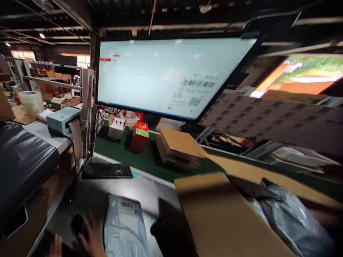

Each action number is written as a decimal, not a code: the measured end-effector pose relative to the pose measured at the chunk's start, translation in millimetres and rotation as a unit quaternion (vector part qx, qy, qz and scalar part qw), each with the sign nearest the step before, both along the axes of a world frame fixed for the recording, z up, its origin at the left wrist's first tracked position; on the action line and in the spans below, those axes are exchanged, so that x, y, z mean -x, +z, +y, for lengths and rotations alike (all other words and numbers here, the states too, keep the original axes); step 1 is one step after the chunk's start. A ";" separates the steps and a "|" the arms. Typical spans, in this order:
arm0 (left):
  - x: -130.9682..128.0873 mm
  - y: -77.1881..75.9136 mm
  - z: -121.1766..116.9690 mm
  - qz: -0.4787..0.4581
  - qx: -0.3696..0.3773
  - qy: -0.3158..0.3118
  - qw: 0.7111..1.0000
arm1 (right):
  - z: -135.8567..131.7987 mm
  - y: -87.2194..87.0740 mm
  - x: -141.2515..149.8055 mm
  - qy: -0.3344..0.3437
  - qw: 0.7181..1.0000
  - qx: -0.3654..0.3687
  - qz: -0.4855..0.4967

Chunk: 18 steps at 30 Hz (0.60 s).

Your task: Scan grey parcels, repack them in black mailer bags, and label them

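Observation:
My left hand point(89, 235) is low at the bottom left, blurred, with fingers spread over a small black object point(78, 225) on the grey worktop point(150, 189). Whether it grips the object is unclear. Just right of the hand lies a grey poly mailer point(124, 228) with a barcode label at its top. My right hand is out of view. A large open cardboard box point(219, 214) fills the lower right, with grey plastic bags point(292, 217) in it.
A black keyboard point(107, 170) lies beyond the mailer, under a big monitor point(166, 75) showing a shipping label. A green belt point(125, 153) carries a red box point(139, 135), a white box point(117, 128) and flat cardboard point(178, 148). A label printer point(63, 119) and tape roll point(31, 101) stand at left.

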<state>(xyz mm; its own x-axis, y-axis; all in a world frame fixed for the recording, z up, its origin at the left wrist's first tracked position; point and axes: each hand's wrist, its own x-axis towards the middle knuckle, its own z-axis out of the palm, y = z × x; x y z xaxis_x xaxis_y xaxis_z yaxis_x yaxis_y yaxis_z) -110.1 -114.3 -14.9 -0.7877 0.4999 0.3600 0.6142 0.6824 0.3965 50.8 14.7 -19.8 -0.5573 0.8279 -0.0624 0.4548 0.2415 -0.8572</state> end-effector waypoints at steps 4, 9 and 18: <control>10.4 14.8 -26.4 -0.085 0.393 -0.208 0.892 | 27.7 55.9 -82.1 -0.299 0.951 -0.044 -0.070; 18.1 23.8 -32.3 -0.077 0.470 -0.240 0.846 | 74.1 70.3 -192.4 -0.510 0.814 0.093 -0.263; 16.0 16.1 -39.4 -0.073 0.456 -0.222 0.859 | 117.8 77.0 -213.9 -0.483 0.833 0.191 -0.190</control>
